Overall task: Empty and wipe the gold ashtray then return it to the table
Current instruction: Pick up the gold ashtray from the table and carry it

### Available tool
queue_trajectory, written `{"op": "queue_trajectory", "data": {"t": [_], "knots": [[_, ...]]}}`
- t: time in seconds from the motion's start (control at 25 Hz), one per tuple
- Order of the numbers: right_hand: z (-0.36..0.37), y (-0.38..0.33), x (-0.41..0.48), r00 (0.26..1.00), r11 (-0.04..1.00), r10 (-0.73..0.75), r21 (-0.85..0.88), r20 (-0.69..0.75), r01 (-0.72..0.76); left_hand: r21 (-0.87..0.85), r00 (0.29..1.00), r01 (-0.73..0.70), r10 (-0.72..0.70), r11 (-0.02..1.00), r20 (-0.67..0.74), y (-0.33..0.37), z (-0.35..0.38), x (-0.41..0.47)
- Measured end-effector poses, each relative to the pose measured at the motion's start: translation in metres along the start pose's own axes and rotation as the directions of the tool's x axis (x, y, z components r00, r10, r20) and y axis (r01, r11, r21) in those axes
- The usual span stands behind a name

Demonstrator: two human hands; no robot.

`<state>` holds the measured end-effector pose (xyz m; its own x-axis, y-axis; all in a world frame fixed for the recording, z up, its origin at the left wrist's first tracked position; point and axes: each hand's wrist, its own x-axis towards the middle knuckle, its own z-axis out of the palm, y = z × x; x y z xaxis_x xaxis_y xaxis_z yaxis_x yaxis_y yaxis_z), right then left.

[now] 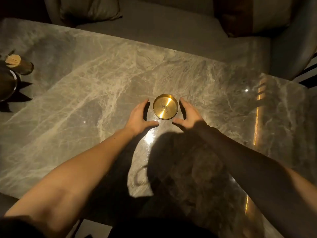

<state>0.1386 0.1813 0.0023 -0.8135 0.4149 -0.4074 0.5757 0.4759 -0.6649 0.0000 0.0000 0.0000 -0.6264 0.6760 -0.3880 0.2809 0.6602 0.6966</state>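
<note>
On marble table, head view | left hand spread wide, empty | right hand spread wide, empty | gold ashtray flat between them, flecks of ash inside, touching neither.

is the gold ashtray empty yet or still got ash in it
Not empty. The gold ashtray sits upright on the marble table with dark specks of ash scattered across its middle.
</note>
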Motion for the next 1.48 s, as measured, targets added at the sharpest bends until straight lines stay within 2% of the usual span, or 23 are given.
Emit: {"op": "queue_trajectory", "data": {"t": [0.08, 0.2, 0.52, 0.68, 0.92, 1.16, 1.28, 1.48], "knots": [[0.002, 0.001, 0.008, 0.999, 0.999, -0.033, 0.001, 0.020, 0.033, 0.001, 1.000, -0.005, 0.005, 1.000, 0.022, 0.004, 0.002, 0.008], [0.009, 0.004, 0.014, 1.000, 1.000, 0.001, 0.013, 0.011, -0.001, -0.009, 0.999, 0.009, -0.009, 1.000, 0.052, 0.009, 0.007, 0.017], [0.012, 0.012, 0.021, 1.000, 1.000, -0.009, 0.009, -0.026, 0.009, 0.025, 1.000, -0.018, 0.018, 1.000, 0.002, 0.016, 0.014, 0.023], [0.009, 0.009, 0.017, 0.995, 0.993, -0.070, 0.089, -0.070, 0.076, 0.006, 0.998, -0.057, 0.057, 0.998, -0.028, 0.019, 0.010, 0.017], [-0.014, -0.001, -0.003, 0.968, 0.964, -0.154, 0.185, -0.200, 0.191, -0.183, 0.990, -0.129, 0.114, 0.975, -0.088, 0.036, -0.003, 0.001], [-0.034, -0.003, -0.047, 0.945, 0.909, -0.107, 0.354, -0.308, 0.219, -0.327, 0.979, -0.199, 0.168, 0.924, -0.119, 0.069, 0.007, -0.022], [-0.055, 0.005, -0.073, 0.944, 0.900, -0.121, 0.368, -0.306, 0.234, -0.362, 0.970, -0.239, 0.208, 0.901, -0.123, 0.086, 0.018, -0.034], [-0.093, 0.033, -0.115, 0.979, 0.858, -0.094, 0.483, -0.183, 0.173, -0.487, 0.967, -0.239, 0.251, 0.840, -0.042, 0.119, 0.040, -0.054]]}}
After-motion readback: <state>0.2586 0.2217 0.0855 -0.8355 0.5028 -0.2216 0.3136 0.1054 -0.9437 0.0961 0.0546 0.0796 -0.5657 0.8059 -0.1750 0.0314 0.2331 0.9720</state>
